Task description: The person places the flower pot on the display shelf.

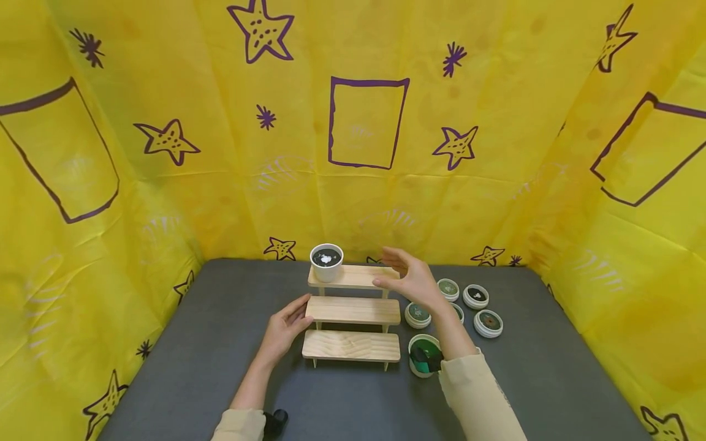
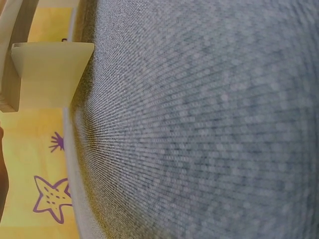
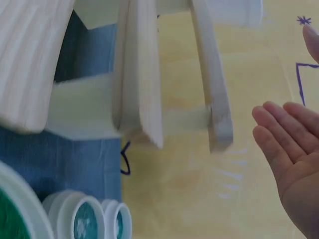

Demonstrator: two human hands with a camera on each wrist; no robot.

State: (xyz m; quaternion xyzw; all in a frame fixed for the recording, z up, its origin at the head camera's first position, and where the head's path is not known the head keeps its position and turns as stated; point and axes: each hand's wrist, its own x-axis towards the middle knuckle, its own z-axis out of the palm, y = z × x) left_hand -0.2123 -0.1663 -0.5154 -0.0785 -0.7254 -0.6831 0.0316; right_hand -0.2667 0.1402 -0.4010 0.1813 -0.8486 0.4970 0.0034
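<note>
A three-step wooden display stand (image 1: pixel 353 310) is on the dark grey table. On the left end of its top step sits a white cup (image 1: pixel 328 263) with a dark top and a pale mark. My left hand (image 1: pixel 284 331) is at the left end of the middle step, fingers by the back edge and thumb by the front; firm contact cannot be made out. Above the right end of the top step, my right hand (image 1: pixel 413 278) is raised, fingers and thumb spread apart. In the right wrist view its palm (image 3: pixel 304 184) shows nothing held.
Right of the stand are several small round white containers with dark or greenish tops, one a container (image 1: pixel 488 323) at the far right. A larger green-topped tub (image 1: pixel 423 370) stands nearer, partly behind my right sleeve. Yellow patterned cloth (image 1: pixel 364 208) surrounds the table.
</note>
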